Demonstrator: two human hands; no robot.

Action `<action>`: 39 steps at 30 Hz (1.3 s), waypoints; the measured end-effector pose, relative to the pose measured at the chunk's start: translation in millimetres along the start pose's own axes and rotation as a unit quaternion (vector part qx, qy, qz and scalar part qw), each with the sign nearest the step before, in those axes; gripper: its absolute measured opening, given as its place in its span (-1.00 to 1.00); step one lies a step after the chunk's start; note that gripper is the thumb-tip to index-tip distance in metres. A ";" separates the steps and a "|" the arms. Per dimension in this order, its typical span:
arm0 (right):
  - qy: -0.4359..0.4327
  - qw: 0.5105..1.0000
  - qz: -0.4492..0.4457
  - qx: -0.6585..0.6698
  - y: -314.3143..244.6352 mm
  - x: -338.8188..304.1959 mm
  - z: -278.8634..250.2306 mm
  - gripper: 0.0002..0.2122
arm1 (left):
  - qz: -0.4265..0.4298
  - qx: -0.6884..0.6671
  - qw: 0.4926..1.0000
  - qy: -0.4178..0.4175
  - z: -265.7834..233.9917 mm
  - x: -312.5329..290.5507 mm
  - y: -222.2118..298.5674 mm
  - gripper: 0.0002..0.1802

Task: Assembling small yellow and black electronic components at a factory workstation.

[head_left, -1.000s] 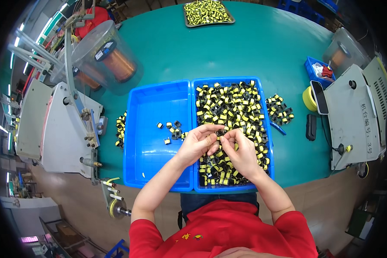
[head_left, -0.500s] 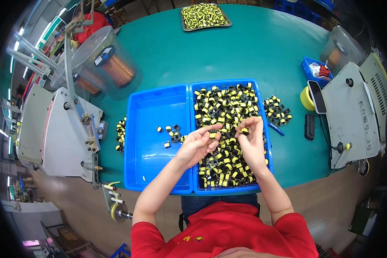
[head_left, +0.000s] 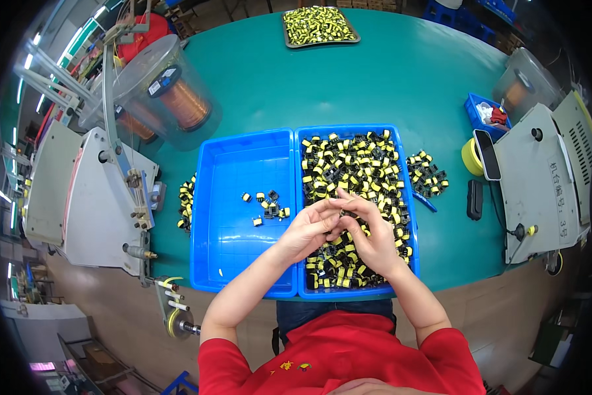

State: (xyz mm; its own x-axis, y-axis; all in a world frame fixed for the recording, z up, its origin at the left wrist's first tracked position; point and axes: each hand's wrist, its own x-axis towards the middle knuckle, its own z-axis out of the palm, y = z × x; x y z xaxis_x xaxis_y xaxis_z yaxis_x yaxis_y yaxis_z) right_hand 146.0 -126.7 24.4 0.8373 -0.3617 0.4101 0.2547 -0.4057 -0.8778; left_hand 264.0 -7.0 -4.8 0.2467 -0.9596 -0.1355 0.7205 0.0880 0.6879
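Observation:
My left hand point(head_left: 309, 230) and my right hand point(head_left: 373, 242) meet above the right blue bin point(head_left: 411, 247), fingertips pinched together. Between them is a small yellow-and-black transformer, almost wholly hidden by the fingers; whether there is a second one I cannot tell. Beneath the hands, a deep heap of transformers point(head_left: 352, 161), black with yellow tape, fills this bin. Directly beside it stands the left blue bin point(head_left: 243, 164), where a few loose transformers point(head_left: 269, 209) lie near its right side.
More transformers lie on the green table point(head_left: 375, 79), right point(head_left: 428, 174) and left point(head_left: 186, 204) of the bins. Machines point(head_left: 105, 204) flank both sides. Copper wire spools point(head_left: 184, 105) stand back left. A phone point(head_left: 485, 155) leans by yellow tape point(head_left: 470, 157). A full tray point(head_left: 321, 45) sits far back.
My right hand has moved left and my left hand slightly right, so their fingertips now meet. The transformers seen in each hand before are now mostly covered by fingers.

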 end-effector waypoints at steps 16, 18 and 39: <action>0.011 0.988 -0.070 -0.136 -7.3 6.1 -0.9 -0.68 | -0.041 -0.055 0.998 -0.017 0.5 -6.4 8.9 -0.64; 0.024 0.990 -0.073 -0.120 -7.0 5.4 -0.7 -0.69 | -0.043 -0.062 0.997 -0.013 2.5 -7.5 9.4 -0.64; 0.058 0.992 -0.042 -0.105 -1.6 1.3 2.0 -0.72 | -0.009 -0.061 0.998 0.006 -4.2 -6.3 9.1 -0.62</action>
State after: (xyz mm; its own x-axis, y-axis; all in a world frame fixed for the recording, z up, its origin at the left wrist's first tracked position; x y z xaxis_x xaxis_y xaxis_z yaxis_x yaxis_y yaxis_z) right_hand 147.7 -124.9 25.8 0.7529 -0.4083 0.5161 0.2047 -0.6000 -0.7733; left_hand 271.7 1.0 -0.7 0.2392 -0.9584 -0.1557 0.7985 0.1029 0.5932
